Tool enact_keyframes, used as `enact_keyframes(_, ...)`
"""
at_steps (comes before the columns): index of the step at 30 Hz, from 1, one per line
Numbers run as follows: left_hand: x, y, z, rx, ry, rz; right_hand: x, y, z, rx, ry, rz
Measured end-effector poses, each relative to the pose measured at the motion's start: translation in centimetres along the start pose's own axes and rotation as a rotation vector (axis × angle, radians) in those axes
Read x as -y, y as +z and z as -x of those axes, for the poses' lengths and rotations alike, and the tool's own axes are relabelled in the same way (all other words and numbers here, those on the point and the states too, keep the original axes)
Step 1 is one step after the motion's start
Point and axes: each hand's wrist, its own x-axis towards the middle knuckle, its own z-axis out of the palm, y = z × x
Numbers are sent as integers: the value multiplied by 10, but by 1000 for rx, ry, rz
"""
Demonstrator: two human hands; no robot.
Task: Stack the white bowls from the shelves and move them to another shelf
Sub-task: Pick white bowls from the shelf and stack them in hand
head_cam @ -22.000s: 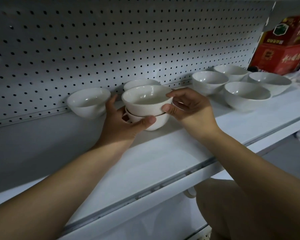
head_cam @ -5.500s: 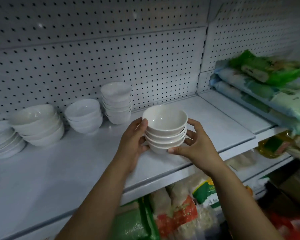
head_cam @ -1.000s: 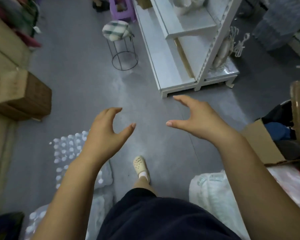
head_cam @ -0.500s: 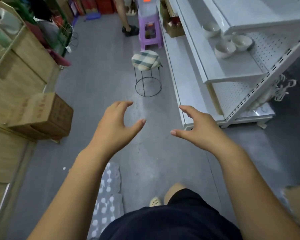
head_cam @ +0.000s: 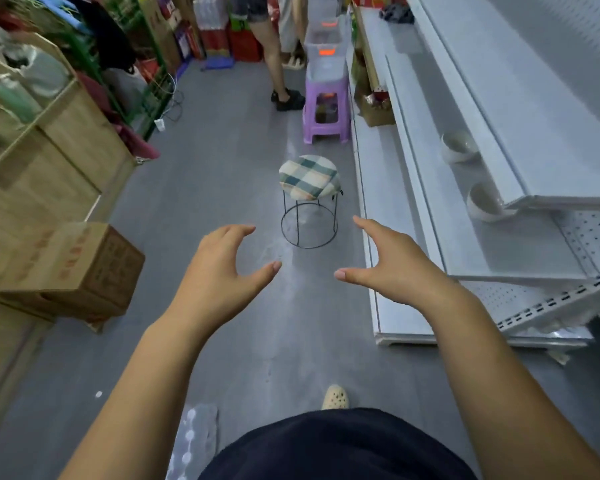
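Right now both hands are empty. The left hand (head_cam: 222,271) and the right hand (head_cam: 392,268) are held out in front over the grey floor (head_cam: 215,174), fingers spread and gently curved, thumbs pointing toward each other, gripping nothing.

To the right stands a white shelving unit (head_cam: 520,251). On one of its lower shelves, partly hidden under the lip of the shelf above, sit two white bowls: a nearer bowl (head_cam: 485,206) and a farther bowl (head_cam: 459,147), well apart. A round stool with a checked cushion (head_cam: 309,178) stands in the aisle ahead, near the unit's base.

The step in hand looks like walking over to fetch these bowls. To do it well: pass around the stool, face the shelf, and bend low so the upper lip does not block the reach. Nest one bowl squarely inside the other, then lift the pair with both hands cupped around the sides — not pinched by the rims
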Motion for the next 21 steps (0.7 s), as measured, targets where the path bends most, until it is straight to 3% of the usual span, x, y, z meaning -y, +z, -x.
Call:
enact_keyframes(4,-6,8,-64,-60,-46,31,7,-38,-69,5,-62,46)
enact_keyframes(11,2,28,-157,18,-98,75,-9,-48,-154,44,-27,41)
enact_keyframes(21,-5,19,-385,170,184,53,-12,-87,-295,-166,192,-29)
